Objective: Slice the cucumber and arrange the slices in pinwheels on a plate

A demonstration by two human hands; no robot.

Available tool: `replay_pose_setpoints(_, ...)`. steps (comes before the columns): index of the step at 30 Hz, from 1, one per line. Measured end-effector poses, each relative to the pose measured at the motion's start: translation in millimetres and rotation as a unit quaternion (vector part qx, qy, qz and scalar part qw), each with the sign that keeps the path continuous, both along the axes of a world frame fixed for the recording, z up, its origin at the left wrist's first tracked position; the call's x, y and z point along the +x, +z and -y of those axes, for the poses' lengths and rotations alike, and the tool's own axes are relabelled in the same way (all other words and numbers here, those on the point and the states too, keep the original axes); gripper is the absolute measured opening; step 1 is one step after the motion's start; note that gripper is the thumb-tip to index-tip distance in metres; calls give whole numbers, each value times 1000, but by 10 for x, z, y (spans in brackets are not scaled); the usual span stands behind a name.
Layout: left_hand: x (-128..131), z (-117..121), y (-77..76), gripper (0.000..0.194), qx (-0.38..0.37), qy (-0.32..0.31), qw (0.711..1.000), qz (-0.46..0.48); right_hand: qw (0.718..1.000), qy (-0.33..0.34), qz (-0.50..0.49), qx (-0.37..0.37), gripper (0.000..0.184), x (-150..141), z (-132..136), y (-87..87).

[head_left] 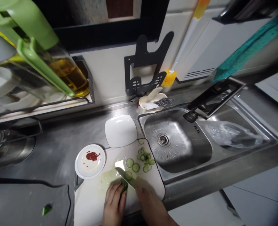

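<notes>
My left hand [114, 201] is closed around a dark green cucumber [124, 187] on the white cutting board [94, 196]. In my right hand [148, 201] is a kitchen knife [120, 171], its blade slanting across the end of the cucumber; the handle is hidden in my grip. Round cucumber slices [135, 167] lie just beyond the blade. A heap of more slices and scraps [145, 157] sits near the board's right edge. Wet green juice spreads over the board's middle.
A white plate with small red pieces [90, 172] overlaps the board's left edge. Behind the board stands a square white plate [121, 130]. To the right is a steel sink [176, 138] with a black faucet [200, 100]. A cucumber end [46, 209] lies on the left counter.
</notes>
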State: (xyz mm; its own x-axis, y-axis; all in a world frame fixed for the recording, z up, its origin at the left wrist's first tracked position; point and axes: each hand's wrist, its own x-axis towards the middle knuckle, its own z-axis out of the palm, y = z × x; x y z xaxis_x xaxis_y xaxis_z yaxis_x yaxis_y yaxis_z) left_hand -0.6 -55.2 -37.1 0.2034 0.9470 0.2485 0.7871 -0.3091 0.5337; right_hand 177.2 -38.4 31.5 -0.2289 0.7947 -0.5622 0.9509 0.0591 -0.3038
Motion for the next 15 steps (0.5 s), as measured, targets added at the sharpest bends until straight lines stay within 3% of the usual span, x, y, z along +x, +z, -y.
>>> replay_pose_setpoints(3,6,5,21,23,-10,4,1000,7,998,-12,41,-46,59,75,-43,140)
replay_pose_setpoints(8,4,-2,43,23,-14,0,1000,8,997,-9,31,-64,55,141,13,317)
replay_pose_setpoints(15,1,-11,42,20,9,-1,1000,-1,999,43,16,5,41,218,317,234)
